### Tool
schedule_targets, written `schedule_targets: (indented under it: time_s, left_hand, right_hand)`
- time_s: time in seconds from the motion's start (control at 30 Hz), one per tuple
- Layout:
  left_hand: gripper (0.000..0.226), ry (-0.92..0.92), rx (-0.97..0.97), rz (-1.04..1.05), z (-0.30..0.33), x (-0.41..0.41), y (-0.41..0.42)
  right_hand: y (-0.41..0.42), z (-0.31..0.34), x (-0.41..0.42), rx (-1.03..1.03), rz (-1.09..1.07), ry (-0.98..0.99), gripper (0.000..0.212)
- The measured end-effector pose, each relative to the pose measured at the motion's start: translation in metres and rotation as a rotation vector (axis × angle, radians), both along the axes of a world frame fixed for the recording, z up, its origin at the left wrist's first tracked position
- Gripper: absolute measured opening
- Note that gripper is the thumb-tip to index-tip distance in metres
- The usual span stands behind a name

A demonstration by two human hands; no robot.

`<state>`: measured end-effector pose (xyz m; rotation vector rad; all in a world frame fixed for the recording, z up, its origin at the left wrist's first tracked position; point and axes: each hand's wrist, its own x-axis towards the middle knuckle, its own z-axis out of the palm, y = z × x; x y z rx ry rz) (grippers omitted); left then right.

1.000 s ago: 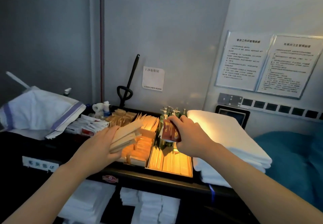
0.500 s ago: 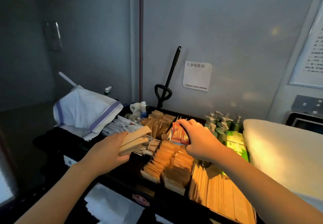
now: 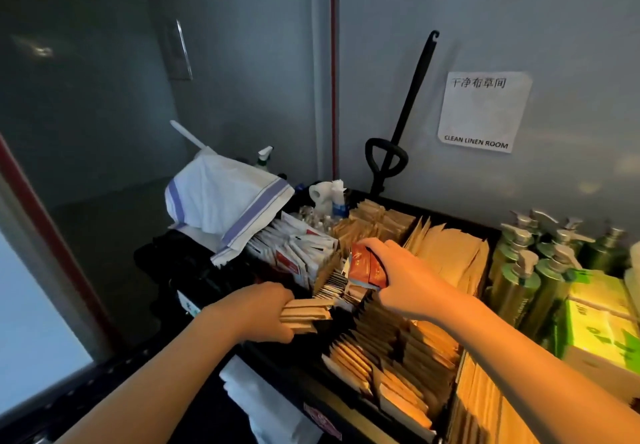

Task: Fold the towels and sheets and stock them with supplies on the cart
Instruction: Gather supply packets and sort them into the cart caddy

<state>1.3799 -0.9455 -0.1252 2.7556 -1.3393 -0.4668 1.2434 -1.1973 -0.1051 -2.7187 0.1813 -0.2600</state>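
- The left hand (image 3: pixel 258 312) is curled round a small stack of tan paper packets (image 3: pixel 304 314), gripping them at one end so the free ends stick out to the right, just over the near-left edge of the black cart tray (image 3: pixel 460 220).
- The right hand (image 3: pixel 403 279) pinches a couple of red sachets (image 3: pixel 365 267) between thumb and fingers, holding them upright above the divided compartments in the middle of the tray.
- The two hands are near each other but apart; the red sachets sit higher and further back than the tan stack.
- Just below the right hand stand rows of brown packets (image 3: pixel 391 357), filed on edge in the tray.
- To the left of the red sachets is a row of white sachets with red marks (image 3: pixel 294 253).
- A white towel with blue stripes (image 3: pixel 225 203) lies bunched on the far-left corner of the cart, well behind the left hand.
- Green pump bottles (image 3: pixel 530 270) stand at the right of the tray, beside a light green box (image 3: pixel 599 322).
- Folded white linen (image 3: pixel 256 398) shows on the shelf beneath the tray, under the left forearm.
- A paper sign (image 3: pixel 485 111) on the wall reads "CLEAN LINEN ROOM", and a black hooked rod (image 3: pixel 412 97) leans there.
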Motion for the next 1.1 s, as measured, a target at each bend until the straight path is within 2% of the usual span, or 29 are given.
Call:
schedule_targets:
  time_s: [0.13,0.23,0.33,0.5,0.6,0.7,0.8,0.93,1.03,1.1]
  left_hand:
    - [0.037,0.047,0.074,-0.093,-0.014,0.017,-0.025]
    - [0.038,0.063,0.089,-0.188,-0.025,0.032,-0.034]
    - [0.045,0.072,0.093,-0.297,-0.034,0.046,-0.031]
    - [0.046,0.161,0.048,-0.431,-0.046,0.067,-0.022]
    - [0.056,0.139,0.083,-0.474,-0.047,0.079,-0.018]
    - [0.066,0.127,0.083,-0.491,-0.047,0.095,-0.008]
    - [0.071,0.132,0.012,-0.518,-0.045,0.110,0.002]
    - [0.073,0.118,-0.102,-0.508,-0.045,0.118,0.013]
    - [0.072,0.135,-0.315,-0.453,-0.046,0.126,0.024]
    - [0.062,0.200,-0.487,-0.402,-0.050,0.129,0.030]
  right_hand:
    - [0.006,-0.007,0.020,0.153,0.002,0.044,0.084]
    - [0.013,-0.017,0.033,0.222,-0.048,0.112,0.068]
    - [0.024,-0.025,0.047,0.209,-0.074,0.169,0.048]
    - [0.051,-0.048,0.072,0.108,-0.085,0.327,0.031]
    - [0.060,-0.054,0.088,0.169,-0.153,0.377,0.021]
    - [0.063,-0.054,0.102,0.237,-0.240,0.388,0.027]
    - [0.073,-0.063,0.114,0.263,-0.263,0.488,0.054]
    - [0.084,-0.069,0.124,0.292,-0.241,0.628,0.045]
    - [0.090,-0.068,0.116,0.283,-0.200,0.528,0.050]
    - [0.094,-0.065,0.104,0.255,-0.237,0.397,0.061]
